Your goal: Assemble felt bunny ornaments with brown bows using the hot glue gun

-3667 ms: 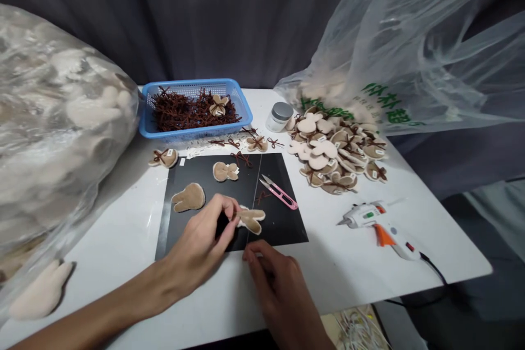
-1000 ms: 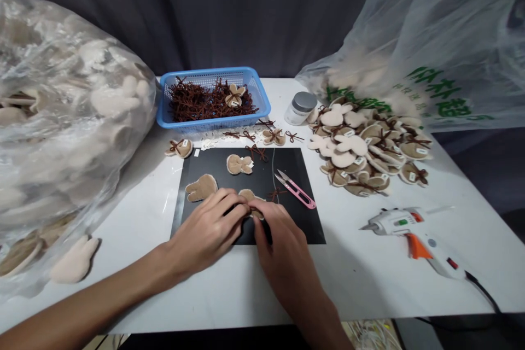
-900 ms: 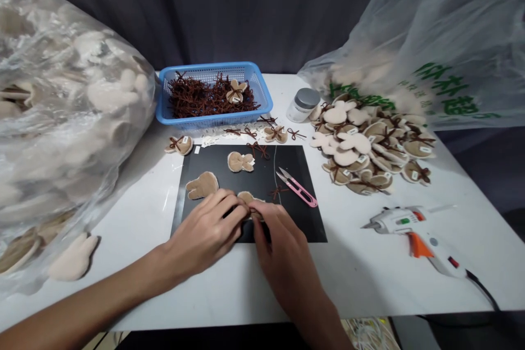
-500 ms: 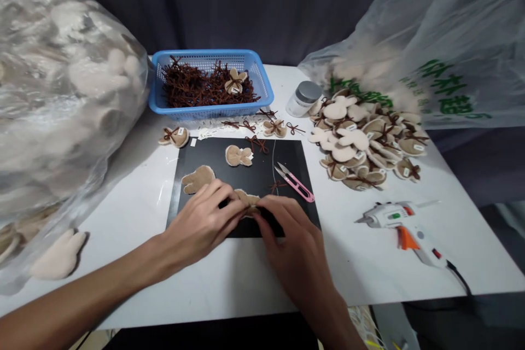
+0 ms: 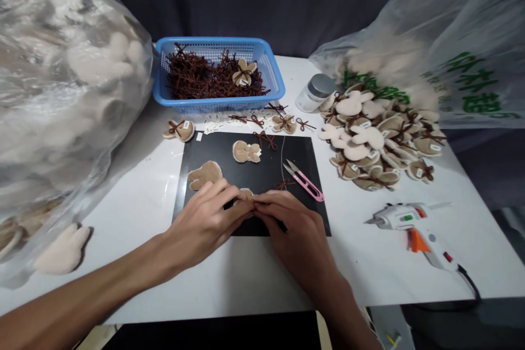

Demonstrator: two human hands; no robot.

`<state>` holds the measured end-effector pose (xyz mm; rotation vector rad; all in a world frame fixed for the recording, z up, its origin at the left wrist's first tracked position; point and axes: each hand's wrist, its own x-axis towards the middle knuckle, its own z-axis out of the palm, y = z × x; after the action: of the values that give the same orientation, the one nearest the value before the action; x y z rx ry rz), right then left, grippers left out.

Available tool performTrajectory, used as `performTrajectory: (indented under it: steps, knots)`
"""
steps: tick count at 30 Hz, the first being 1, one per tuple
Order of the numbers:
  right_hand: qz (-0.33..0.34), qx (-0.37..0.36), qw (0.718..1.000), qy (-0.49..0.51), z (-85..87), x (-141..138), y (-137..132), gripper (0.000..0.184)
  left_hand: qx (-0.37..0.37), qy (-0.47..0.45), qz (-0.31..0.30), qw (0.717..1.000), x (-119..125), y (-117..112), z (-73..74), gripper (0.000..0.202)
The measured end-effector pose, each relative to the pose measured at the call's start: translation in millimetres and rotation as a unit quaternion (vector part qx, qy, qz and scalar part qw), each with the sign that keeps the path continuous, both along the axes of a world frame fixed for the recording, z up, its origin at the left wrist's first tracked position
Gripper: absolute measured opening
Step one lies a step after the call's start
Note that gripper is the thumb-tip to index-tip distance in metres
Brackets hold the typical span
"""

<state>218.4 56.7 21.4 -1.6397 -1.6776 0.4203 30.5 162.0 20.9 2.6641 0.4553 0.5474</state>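
Over the front of a black mat, my left hand and my right hand meet with fingertips pinched on a small tan felt bunny piece. Most of that piece is hidden under the fingers. Just beyond my left hand lies a flat tan bunny shape. Farther up the mat is another tan bunny with a white tag. Pink-handled thread snips lie open-bladed at the mat's right side, near a brown bow and a pale thread.
A blue basket of brown bows stands at the back. Right of it are a grey-lidded jar and a heap of finished bunnies. A glue gun lies front right. Bulging plastic bags flank the table.
My right hand's fingers have drawn in closer to my left fingertips, covering more of the bunny piece. The whole view has shifted slightly, so the scene sits a little farther right.
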Motion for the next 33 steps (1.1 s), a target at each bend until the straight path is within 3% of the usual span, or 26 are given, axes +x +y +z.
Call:
performTrajectory:
  steps: [15,21,27,33]
  knots:
    - [0.015,0.085,0.996,-0.007,-7.2,4,1,0.024,0.005,-0.018,0.001,1.000,4,-2,-1.5,0.016]
    - [-0.032,0.056,0.998,-0.019,-11.5,4,-6,0.030,0.006,0.015,0.009,1.000,4,-1,1.7,0.021]
    - [-0.008,0.061,0.996,-0.069,-9.0,8,-7,0.011,-0.016,0.020,0.010,1.000,3,1,3.3,0.019]
    - [0.023,0.060,0.995,-0.076,-7.9,8,-2,0.016,-0.013,0.032,0.011,0.999,5,2,5.6,0.020]
